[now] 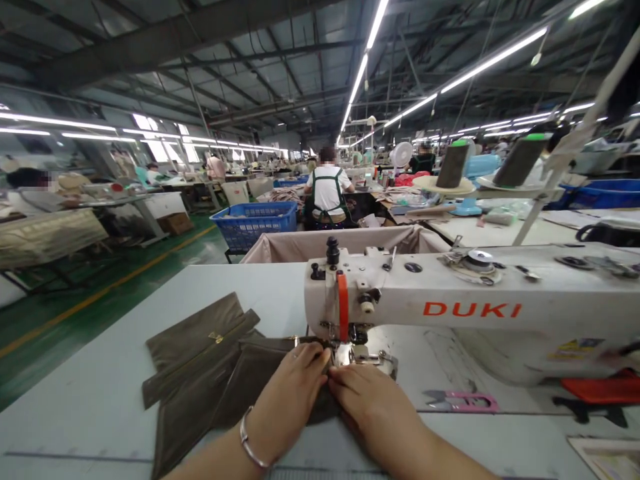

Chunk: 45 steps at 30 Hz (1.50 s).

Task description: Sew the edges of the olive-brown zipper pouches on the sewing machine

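On a pale bench, a person's left hand and right hand, fingers closed, grip brown fabric beside a sewing machine, pink snips nearby.

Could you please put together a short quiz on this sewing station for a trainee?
1. What colour is the fabric under the left hand?
A. Blue
B. White
C. Brown

2. True or false: the right hand is holding the snips.

3. Fill in the blank: the orange letters on the machine spell ____.

Key:
1. C, brown.
2. False; the snips lie apart from the right hand, to its right.
3. DUKI.
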{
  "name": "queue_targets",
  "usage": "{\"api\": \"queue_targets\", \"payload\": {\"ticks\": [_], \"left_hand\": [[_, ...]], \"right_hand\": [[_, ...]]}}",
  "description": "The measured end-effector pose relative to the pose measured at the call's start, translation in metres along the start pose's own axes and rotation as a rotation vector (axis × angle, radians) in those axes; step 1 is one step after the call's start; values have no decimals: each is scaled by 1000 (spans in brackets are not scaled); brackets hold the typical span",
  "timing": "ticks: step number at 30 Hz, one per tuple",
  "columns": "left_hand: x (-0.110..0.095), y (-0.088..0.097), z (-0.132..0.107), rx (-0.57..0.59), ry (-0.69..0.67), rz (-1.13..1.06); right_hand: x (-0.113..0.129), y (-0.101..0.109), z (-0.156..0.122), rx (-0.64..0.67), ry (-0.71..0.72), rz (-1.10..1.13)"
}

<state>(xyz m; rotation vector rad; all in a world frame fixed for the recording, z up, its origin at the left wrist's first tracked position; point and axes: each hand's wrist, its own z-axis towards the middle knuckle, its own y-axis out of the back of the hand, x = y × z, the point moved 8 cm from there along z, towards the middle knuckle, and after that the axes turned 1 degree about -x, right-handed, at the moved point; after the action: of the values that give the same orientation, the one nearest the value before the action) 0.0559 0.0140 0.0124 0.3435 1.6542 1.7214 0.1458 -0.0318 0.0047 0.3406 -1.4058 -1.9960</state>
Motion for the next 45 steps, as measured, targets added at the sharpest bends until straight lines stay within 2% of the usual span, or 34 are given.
{"api": "queue_targets", "payload": {"ticks": [5, 11, 15, 22, 26, 32, 36, 41, 45], "left_hand": [[1, 5, 4, 10, -133, 6], [-10, 6, 1, 0, -179, 113], [-18, 7, -4, -30, -217, 192], [-25, 3, -10, 2, -284, 294], [-21, 2, -13, -16, -349, 288], [-17, 7, -7, 69, -435, 327], [-15, 7, -3, 104, -387, 288], [-12, 5, -5, 71, -255, 174], [-12, 6, -5, 61, -218, 113]], "right_hand": [[-2, -2, 4, -54, -50, -18], [12, 6, -3, -124, 104, -30], [12, 11, -7, -186, 141, -56], [14, 20, -7, -305, 169, -111], [17, 16, -8, -301, 162, -152], [18, 8, -9, -325, 125, -189], [19, 10, -7, -335, 141, -194], [19, 19, -7, -362, 142, -168], [19, 18, -7, -334, 159, -171]]}}
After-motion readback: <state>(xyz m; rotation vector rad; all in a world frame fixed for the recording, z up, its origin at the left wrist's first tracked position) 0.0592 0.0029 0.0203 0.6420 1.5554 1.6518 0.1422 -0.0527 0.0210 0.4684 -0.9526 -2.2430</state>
